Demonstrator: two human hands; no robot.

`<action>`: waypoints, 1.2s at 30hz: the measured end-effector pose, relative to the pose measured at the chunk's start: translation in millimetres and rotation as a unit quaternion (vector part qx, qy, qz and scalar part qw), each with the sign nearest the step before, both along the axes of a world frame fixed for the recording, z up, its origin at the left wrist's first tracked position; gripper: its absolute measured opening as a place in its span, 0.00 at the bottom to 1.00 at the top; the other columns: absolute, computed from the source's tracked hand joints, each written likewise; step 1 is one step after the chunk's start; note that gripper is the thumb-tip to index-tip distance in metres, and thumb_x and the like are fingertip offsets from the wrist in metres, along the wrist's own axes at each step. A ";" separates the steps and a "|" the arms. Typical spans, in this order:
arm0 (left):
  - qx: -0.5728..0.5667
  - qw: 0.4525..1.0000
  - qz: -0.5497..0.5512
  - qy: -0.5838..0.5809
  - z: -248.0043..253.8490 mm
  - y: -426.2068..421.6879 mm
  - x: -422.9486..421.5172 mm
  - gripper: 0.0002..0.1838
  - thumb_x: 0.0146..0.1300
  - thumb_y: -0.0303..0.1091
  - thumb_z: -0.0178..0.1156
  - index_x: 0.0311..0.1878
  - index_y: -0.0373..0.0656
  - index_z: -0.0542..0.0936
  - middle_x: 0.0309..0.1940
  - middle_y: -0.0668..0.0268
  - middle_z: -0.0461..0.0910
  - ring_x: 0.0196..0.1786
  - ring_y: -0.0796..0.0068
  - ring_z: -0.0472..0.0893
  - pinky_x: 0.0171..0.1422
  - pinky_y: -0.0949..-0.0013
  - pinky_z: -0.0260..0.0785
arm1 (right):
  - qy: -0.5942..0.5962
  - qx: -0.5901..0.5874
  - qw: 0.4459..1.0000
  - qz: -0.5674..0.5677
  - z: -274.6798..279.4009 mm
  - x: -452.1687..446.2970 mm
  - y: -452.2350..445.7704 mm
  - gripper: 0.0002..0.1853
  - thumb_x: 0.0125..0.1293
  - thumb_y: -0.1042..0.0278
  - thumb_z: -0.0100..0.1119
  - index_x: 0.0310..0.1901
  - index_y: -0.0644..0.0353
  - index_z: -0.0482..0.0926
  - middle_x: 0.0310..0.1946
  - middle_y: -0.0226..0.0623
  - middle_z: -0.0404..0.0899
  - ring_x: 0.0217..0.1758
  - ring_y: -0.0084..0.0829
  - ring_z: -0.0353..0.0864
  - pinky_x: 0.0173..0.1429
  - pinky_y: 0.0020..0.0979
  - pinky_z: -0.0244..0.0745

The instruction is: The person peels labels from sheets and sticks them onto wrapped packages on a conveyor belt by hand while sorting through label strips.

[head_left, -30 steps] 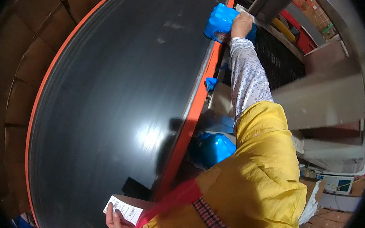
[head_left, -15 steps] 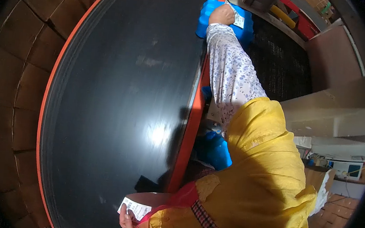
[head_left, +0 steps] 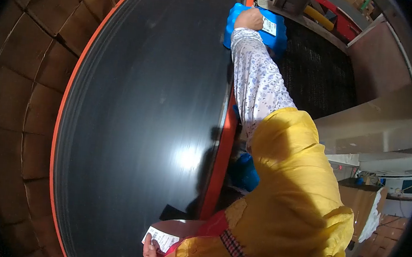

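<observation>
At the top, my right hand [head_left: 249, 19] is closed at a blue plastic-wrapped package [head_left: 280, 41] on the belt's orange edge. A white printed label [head_left: 269, 26] lies on the package beside my knuckles; my fingertips are hidden, so whether they also hold the label is unclear. Low in the view, my left hand [head_left: 153, 256] pinches white barcode labels [head_left: 163, 239] between thumb and fingers, over the near part of the belt.
A black conveyor belt [head_left: 138, 122] with an orange rim [head_left: 218, 169] fills the middle. Stacked cardboard boxes [head_left: 8, 96] line the left side. Another blue package [head_left: 245, 173] is partly hidden below my right arm. A dark textured surface [head_left: 313, 74] lies beyond the held package.
The view has shifted slightly. My right hand remains at the blue package, with the label now showing to the right of the knuckles. My left hand still holds the labels.
</observation>
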State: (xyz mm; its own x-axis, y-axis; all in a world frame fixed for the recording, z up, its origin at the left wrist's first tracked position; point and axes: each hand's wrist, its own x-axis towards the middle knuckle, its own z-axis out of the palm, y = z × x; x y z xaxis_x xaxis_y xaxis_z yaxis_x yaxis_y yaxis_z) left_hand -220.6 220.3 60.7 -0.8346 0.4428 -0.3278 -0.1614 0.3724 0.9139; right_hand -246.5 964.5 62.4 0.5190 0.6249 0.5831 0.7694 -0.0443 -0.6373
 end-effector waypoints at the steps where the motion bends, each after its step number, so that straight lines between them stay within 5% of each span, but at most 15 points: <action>1: -0.055 0.995 -0.037 0.068 1.5 2.6 2.0 0.31 0.70 0.49 0.40 0.68 0.37 0.56 0.60 0.46 0.64 0.59 0.54 0.70 0.63 0.55 0.66 | 0.000 -0.013 1.000 0.008 -7.6 -1.3 -1.8 0.15 0.63 0.68 0.50 0.23 0.61 0.83 0.23 0.43 0.82 0.29 0.40 0.84 0.31 0.37 0.77; 4: 0.079 0.990 0.014 -0.119 -6.5 -12.4 -16.6 0.31 0.70 0.50 0.40 0.68 0.37 0.56 0.60 0.47 0.65 0.59 0.55 0.71 0.62 0.56 0.66 | -0.070 -0.060 0.989 0.119 -12.9 -13.6 -11.9 0.17 0.64 0.64 0.47 0.25 0.59 0.84 0.26 0.45 0.83 0.32 0.43 0.84 0.35 0.43 0.76; 7: 0.056 0.993 0.035 -0.098 5.2 -4.6 -7.5 0.31 0.70 0.50 0.41 0.68 0.37 0.56 0.59 0.47 0.65 0.58 0.55 0.71 0.62 0.56 0.67 | -0.154 -0.037 0.954 0.254 -6.4 -25.7 -19.7 0.15 0.61 0.63 0.48 0.27 0.56 0.85 0.31 0.45 0.83 0.34 0.44 0.83 0.37 0.47 0.75; 10: 0.028 0.995 0.065 -0.071 15.3 6.4 1.6 0.32 0.70 0.50 0.41 0.68 0.37 0.57 0.59 0.47 0.66 0.58 0.55 0.72 0.61 0.57 0.67 | -0.276 -0.031 0.948 0.154 -13.8 14.5 9.7 0.11 0.58 0.63 0.52 0.27 0.53 0.85 0.28 0.39 0.83 0.32 0.43 0.83 0.35 0.46 0.74; 11: 0.024 0.995 0.076 -0.063 10.8 4.4 0.6 0.32 0.70 0.50 0.41 0.68 0.37 0.57 0.59 0.47 0.66 0.58 0.54 0.72 0.61 0.57 0.68 | -0.252 -0.165 0.937 0.179 -15.2 33.2 20.2 0.13 0.62 0.61 0.50 0.36 0.56 0.84 0.34 0.41 0.83 0.38 0.41 0.83 0.42 0.45 0.75; 13: 0.053 0.988 0.082 -0.117 1.2 -7.7 -7.7 0.32 0.69 0.50 0.43 0.68 0.36 0.58 0.57 0.47 0.68 0.57 0.55 0.73 0.59 0.57 0.70 | -0.186 -0.194 0.957 0.109 -55.8 57.4 45.5 0.39 0.62 0.35 0.45 0.63 0.62 0.66 0.64 0.52 0.63 0.68 0.50 0.59 0.69 0.51 0.52; 15: 0.062 0.986 0.087 -0.126 -2.4 -9.6 -7.3 0.32 0.69 0.50 0.45 0.68 0.36 0.58 0.57 0.48 0.68 0.56 0.57 0.74 0.58 0.57 0.70 | -0.218 -0.217 0.942 0.135 -48.7 47.6 26.5 0.43 0.62 0.31 0.39 0.66 0.64 0.60 0.69 0.52 0.52 0.73 0.53 0.46 0.73 0.48 0.41; 19: 0.090 0.982 0.057 -0.154 -31.9 -33.3 -19.9 0.35 0.66 0.50 0.52 0.67 0.35 0.59 0.58 0.48 0.69 0.56 0.59 0.74 0.59 0.59 0.69 | -0.303 -0.146 0.918 0.208 -47.9 9.4 15.0 0.45 0.61 0.30 0.41 0.65 0.67 0.61 0.67 0.54 0.58 0.72 0.52 0.51 0.71 0.50 0.48; 21: 0.113 0.985 0.039 -0.124 -33.2 -35.8 -23.0 0.37 0.64 0.51 0.55 0.67 0.34 0.59 0.58 0.49 0.69 0.56 0.59 0.74 0.60 0.60 0.68 | -0.299 -0.124 0.899 0.295 -47.3 4.2 14.4 0.44 0.61 0.32 0.44 0.64 0.68 0.63 0.65 0.55 0.59 0.71 0.52 0.52 0.70 0.50 0.50; 24: 0.082 0.989 0.062 -0.107 -32.1 -39.4 -21.1 0.37 0.64 0.51 0.54 0.66 0.32 0.61 0.58 0.49 0.69 0.56 0.60 0.74 0.61 0.60 0.66 | -0.114 -0.104 0.933 0.325 -28.1 34.7 -12.0 0.42 0.61 0.36 0.48 0.62 0.69 0.63 0.65 0.56 0.59 0.70 0.53 0.54 0.71 0.49 0.48; 27: 0.104 0.987 0.060 -0.104 -29.9 -33.6 -16.6 0.36 0.64 0.51 0.54 0.66 0.32 0.61 0.58 0.50 0.69 0.57 0.61 0.74 0.62 0.60 0.66 | -0.163 -0.020 0.981 0.104 -69.1 58.2 -32.0 0.43 0.63 0.40 0.49 0.65 0.74 0.57 0.69 0.59 0.49 0.73 0.57 0.42 0.74 0.48 0.38; 28: 0.114 0.986 0.060 -0.106 -27.1 -30.3 -14.7 0.36 0.64 0.51 0.54 0.66 0.32 0.61 0.58 0.50 0.69 0.57 0.61 0.73 0.62 0.60 0.66 | -0.150 -0.033 0.985 0.083 -70.3 48.3 -46.3 0.44 0.63 0.41 0.49 0.66 0.76 0.54 0.70 0.60 0.43 0.74 0.59 0.35 0.74 0.49 0.37; 31: 0.144 0.983 0.053 -0.098 -13.6 -19.0 -10.9 0.36 0.64 0.51 0.54 0.66 0.32 0.60 0.59 0.50 0.68 0.57 0.61 0.73 0.62 0.60 0.65 | -0.050 -0.074 0.989 0.122 -88.7 8.0 -68.9 0.45 0.63 0.41 0.49 0.67 0.75 0.50 0.70 0.61 0.40 0.74 0.61 0.34 0.74 0.50 0.39; 35: 0.126 0.985 0.059 -0.102 -11.5 -23.1 -11.3 0.36 0.65 0.50 0.53 0.66 0.31 0.60 0.60 0.50 0.67 0.59 0.62 0.72 0.63 0.61 0.65 | 0.134 -0.044 0.980 0.140 -59.9 17.4 -67.6 0.32 0.67 0.54 0.47 0.63 0.72 0.59 0.65 0.56 0.57 0.71 0.52 0.50 0.72 0.49 0.45; 36: 0.111 0.986 0.062 -0.108 -12.7 -27.8 -11.7 0.36 0.65 0.50 0.53 0.66 0.31 0.60 0.60 0.51 0.67 0.59 0.62 0.71 0.63 0.61 0.64 | 0.127 -0.040 0.986 0.103 -43.8 31.7 -65.6 0.25 0.67 0.58 0.46 0.58 0.69 0.66 0.58 0.51 0.68 0.68 0.46 0.57 0.70 0.49 0.46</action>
